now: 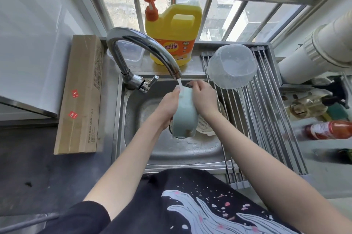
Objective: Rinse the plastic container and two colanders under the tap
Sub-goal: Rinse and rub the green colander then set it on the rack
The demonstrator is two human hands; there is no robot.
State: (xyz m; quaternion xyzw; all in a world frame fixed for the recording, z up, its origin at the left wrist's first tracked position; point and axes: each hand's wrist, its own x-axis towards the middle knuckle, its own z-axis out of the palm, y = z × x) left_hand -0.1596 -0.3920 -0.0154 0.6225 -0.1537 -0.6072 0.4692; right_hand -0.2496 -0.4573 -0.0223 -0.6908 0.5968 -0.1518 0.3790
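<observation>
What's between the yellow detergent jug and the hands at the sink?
In the head view, the tap spout arcs across in front of the yellow detergent jug, its water falling onto the blue-green colander held by both hands.

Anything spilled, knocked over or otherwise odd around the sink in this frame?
One thing: a red-labelled bottle lies on its side on the counter right of the drying rack, though motion blur hides detail. Otherwise normal: both hands hold the pale green colander under the running tap.

A yellow detergent jug [172,33] stands behind the sink, a cardboard box [80,96] lying at its left.
</observation>
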